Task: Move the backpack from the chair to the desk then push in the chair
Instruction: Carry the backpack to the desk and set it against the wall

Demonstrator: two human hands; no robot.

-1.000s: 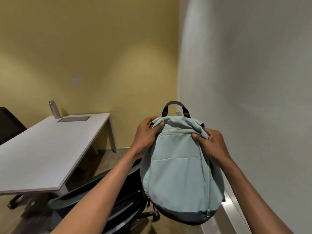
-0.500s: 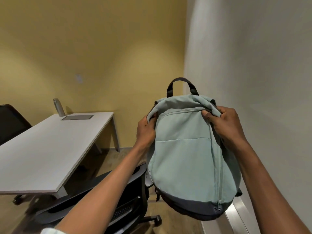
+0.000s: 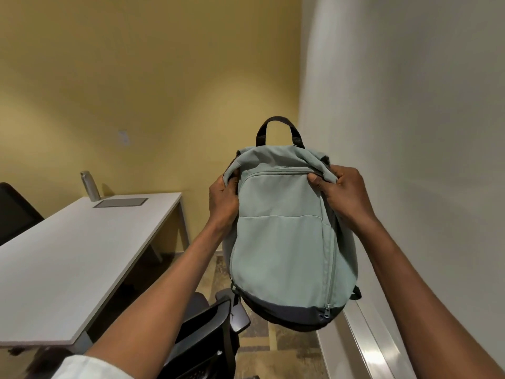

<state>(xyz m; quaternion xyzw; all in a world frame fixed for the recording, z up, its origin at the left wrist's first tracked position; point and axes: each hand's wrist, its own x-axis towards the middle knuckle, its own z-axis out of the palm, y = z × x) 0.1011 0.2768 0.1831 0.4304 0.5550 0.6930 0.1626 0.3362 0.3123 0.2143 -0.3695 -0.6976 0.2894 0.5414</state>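
I hold the pale green backpack upright in the air in front of me, my left hand clenched on its upper left edge and my right hand gripping the fabric at its upper right corner. The black chair sits below it at about 7 o'clock, clear of the bag. The white bench lies at 9 o'clock, with a metal bottle on its far end.

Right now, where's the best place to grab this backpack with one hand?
Take the black top handle, coming from above. It stands up as an open loop, clear of both hands, and the backpack hangs upright below it.
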